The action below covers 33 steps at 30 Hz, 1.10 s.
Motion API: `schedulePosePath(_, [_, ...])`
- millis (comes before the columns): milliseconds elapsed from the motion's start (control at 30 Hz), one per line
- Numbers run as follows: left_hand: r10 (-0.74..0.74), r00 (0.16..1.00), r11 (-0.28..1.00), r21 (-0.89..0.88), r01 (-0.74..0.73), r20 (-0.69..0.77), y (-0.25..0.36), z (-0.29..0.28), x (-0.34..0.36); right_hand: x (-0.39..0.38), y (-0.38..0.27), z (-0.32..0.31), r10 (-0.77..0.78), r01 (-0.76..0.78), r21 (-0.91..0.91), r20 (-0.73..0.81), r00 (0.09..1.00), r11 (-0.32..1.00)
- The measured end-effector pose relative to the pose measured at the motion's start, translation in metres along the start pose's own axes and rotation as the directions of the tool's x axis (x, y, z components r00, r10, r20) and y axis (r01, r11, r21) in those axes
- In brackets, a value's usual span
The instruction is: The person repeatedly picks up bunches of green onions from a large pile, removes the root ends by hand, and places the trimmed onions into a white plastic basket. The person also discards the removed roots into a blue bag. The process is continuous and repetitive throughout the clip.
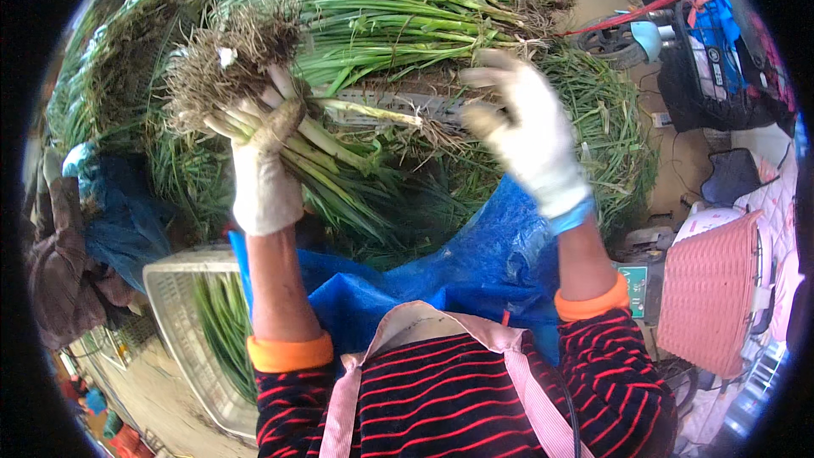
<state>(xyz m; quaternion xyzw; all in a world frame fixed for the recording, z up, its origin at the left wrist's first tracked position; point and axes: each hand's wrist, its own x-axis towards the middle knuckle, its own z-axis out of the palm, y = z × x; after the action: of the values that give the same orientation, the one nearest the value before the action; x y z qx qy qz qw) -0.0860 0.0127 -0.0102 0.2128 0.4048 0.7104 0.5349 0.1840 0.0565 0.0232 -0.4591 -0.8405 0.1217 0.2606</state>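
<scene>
My left hand (270, 178), in a white glove, is closed around a thick bunch of green onions (326, 146). Their tangled, soil-covered roots (225, 68) point up and to the far left, while the green leaves hang toward my lap. My right hand (532, 136), also in a white glove, is raised on the right with fingers apart, somewhat blurred. No item shows in it. Between the hands lies a single green onion (373, 110), its rooty end pointing right, toward my right fingers. It lies across a grey slatted surface (348, 117).
A large pile of green onions (381, 8) lies ahead. Cut leaves (606, 131) litter the right. At left are more onions (127, 68) and a white crate (191, 356) with green onions. A blue apron (500, 237) covers my lap. A pink basket (710, 293) stands right.
</scene>
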Motion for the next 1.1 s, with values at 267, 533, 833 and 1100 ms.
schedulePosePath(267, [-0.1, 0.995, 0.99, 0.1, 0.103, -0.029, -0.012, 0.013, -0.008, 0.019, -0.029, 0.056, -0.262, 0.258, -0.044, -0.228, 0.938, 0.965])
schedulePosePath(533, [-0.099, 0.993, 0.99, 0.097, 0.105, -0.067, -0.005, 0.008, -0.01, 0.005, -0.018, 0.006, 0.116, -0.25, 0.951, 0.231, 0.966, 0.183])
schedulePosePath(833, [-0.001, 1.0, 0.998, 0.06, 0.002, -0.018, -0.006, 0.013, -0.008, -0.009, -0.007, 0.008, 0.219, -0.554, 0.787, 0.51, 0.832, 0.273])
schedulePosePath(1100, [-0.256, 0.96, 0.918, 0.34, 0.204, 0.116, -0.007, 0.02, -0.019, -0.006, 0.03, -0.013, 0.272, -0.269, -0.042, 0.183, 0.945, 0.962])
